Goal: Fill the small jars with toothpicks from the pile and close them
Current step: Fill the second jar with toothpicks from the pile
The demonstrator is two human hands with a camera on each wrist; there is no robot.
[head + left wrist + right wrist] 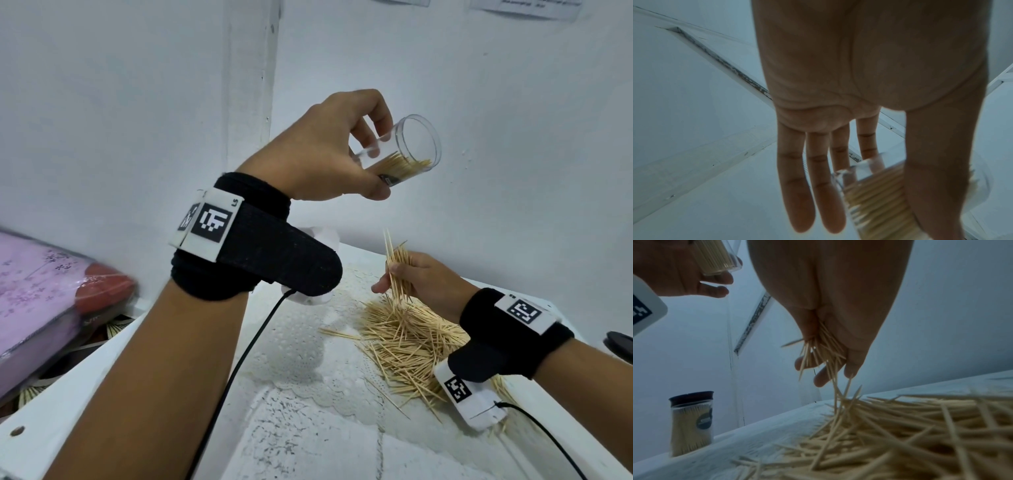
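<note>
Loading a fresh bunch of toothpicks into the half-filled jar

The right hand's fingers [819,379] are curled round a bunch of toothpicks [397,270], gripping it just above the pile [407,339] on the table [308,445], with several sticks splayed and a few trailing down into the heap. The left hand [322,150] is raised well above, thumb and fingers pinching the clear open jar [407,150], tilted on its side with its mouth toward the right hand and a layer of toothpicks already lying along its lower wall. To do this well, I would tap or roll the bunch parallel first, shed the dangling strays over the pile, then feed it tips-first along the jar's slope, keeping the mouth slightly up. A capped, filled jar [691,423] stands farther back on the table.
</note>
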